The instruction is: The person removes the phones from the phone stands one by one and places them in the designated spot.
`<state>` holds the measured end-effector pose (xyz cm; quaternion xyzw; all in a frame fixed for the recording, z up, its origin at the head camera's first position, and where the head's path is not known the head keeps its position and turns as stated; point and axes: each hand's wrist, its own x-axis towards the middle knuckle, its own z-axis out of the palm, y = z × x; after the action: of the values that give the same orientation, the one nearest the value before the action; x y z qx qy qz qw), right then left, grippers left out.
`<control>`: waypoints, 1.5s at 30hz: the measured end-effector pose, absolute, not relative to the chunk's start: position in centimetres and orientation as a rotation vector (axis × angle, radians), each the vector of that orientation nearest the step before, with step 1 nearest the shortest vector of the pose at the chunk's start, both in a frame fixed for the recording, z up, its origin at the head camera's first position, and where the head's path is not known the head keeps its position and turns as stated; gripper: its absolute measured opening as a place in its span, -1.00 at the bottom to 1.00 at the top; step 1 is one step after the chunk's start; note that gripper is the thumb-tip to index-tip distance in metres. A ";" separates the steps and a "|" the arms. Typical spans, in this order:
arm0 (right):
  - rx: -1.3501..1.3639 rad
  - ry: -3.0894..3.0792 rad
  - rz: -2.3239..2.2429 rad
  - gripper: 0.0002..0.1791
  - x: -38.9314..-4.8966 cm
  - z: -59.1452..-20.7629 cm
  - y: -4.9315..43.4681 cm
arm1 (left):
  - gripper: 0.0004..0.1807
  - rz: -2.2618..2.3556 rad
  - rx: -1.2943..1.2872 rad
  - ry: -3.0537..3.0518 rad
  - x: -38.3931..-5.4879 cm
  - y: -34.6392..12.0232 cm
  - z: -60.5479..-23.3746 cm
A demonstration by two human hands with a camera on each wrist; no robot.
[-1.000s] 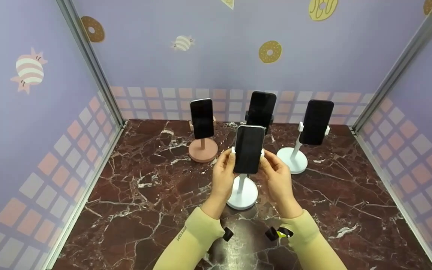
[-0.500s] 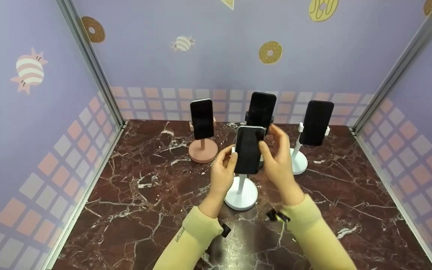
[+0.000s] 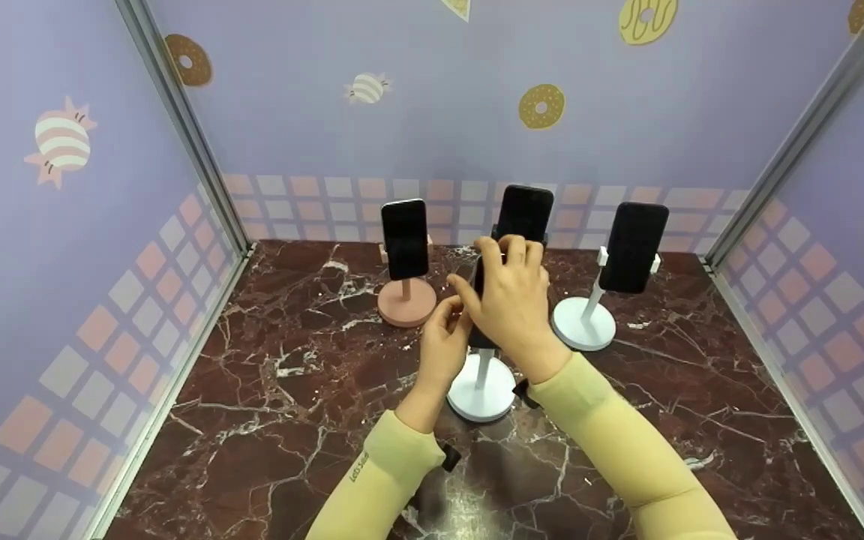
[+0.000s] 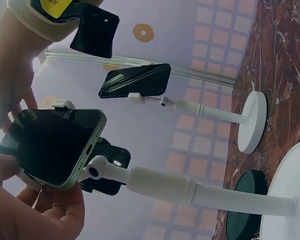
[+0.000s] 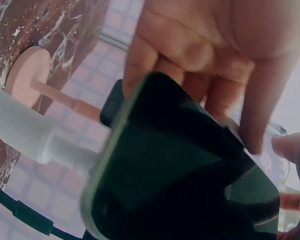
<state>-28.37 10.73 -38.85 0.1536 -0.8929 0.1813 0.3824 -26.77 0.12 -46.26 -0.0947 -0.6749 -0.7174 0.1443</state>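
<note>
Left hand (image 3: 443,346) – pinching white clamp (image 4: 30,180) at edge of phone (image 4: 52,142); right hand (image 3: 513,298) – fingers loose, released, over phone. White stand (image 3: 481,397) below fingers.

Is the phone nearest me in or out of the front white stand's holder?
In: the left wrist view shows the phone between white clips atop the stand.

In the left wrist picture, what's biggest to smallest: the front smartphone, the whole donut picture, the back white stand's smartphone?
1. Front smartphone, partly because it's nearest
2. Smartphone on the back white stand
3. Whole donut picture
</note>
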 end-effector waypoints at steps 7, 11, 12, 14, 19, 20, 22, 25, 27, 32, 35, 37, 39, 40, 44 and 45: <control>0.343 -2.287 0.332 -0.44 -28.9 -39.8 10.2 | -0.72 -2.044 -0.307 -1.922 -26.9 0.2 -46.5; 0.344 -2.285 0.313 -0.53 -29.1 -39.9 10.3 | -0.73 -1.979 -0.306 -1.956 -26.9 0.2 -46.6; 0.344 -2.285 0.315 -0.56 -29.1 -39.9 10.3 | -0.74 -1.961 -0.305 -1.966 -26.9 0.2 -46.6; 0.344 -2.284 0.323 -0.60 -29.2 -39.8 10.3 | -0.76 -1.940 -0.316 -1.975 -26.9 0.2 -46.5; 0.319 -2.289 0.316 -0.63 -29.2 -39.7 10.1 | -0.77 -1.909 -0.375 -1.982 -26.8 0.0 -46.5; 0.312 -2.292 0.309 -0.63 -29.2 -39.6 10.0 | -0.78 -1.907 -0.385 -1.983 -26.8 0.0 -46.5; 0.300 -2.301 0.299 -0.62 -29.2 -39.6 9.9 | -0.78 -1.914 -0.402 -1.977 -26.8 -0.1 -46.5; 0.291 -2.316 0.301 -0.62 -29.2 -39.4 9.7 | -0.78 -1.925 -0.421 -1.970 -26.9 -0.2 -46.4; 0.290 -2.323 0.306 -0.62 -29.2 -39.4 9.6 | -0.79 -1.914 -0.428 -1.975 -26.8 -0.2 -46.4; 0.303 -2.326 0.325 -0.65 -29.3 -39.3 9.7 | -0.81 -1.817 -0.429 -2.011 -26.9 -0.2 -46.6; 0.313 -2.324 0.335 -0.65 -29.4 -39.2 9.8 | -0.81 -1.766 -0.425 -2.023 -27.0 -0.2 -46.6; 0.321 -2.323 0.337 -0.64 -29.4 -39.2 9.9 | -0.82 -1.749 -0.421 -2.025 -27.0 -0.2 -46.6; 0.327 -2.322 0.335 -0.63 -29.4 -39.2 9.9 | -0.82 -1.743 -0.420 -2.022 -27.1 -0.2 -46.7; 0.329 -2.323 0.332 -0.63 -29.4 -39.2 10.0 | -0.82 -1.742 -0.424 -2.017 -27.1 -0.2 -46.8; 0.327 -2.337 0.336 -0.61 -29.4 -39.2 10.2 | -0.82 -1.743 -0.430 -2.009 -27.2 -0.2 -46.8; 0.328 -2.339 0.341 -0.60 -29.4 -39.2 10.3 | -0.82 -1.743 -0.431 -2.011 -27.2 -0.2 -46.7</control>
<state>-29.37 10.26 -39.18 0.1277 -0.9112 0.1329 0.3685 -27.18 -0.21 -46.75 -0.1558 -0.7276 -0.6304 0.2212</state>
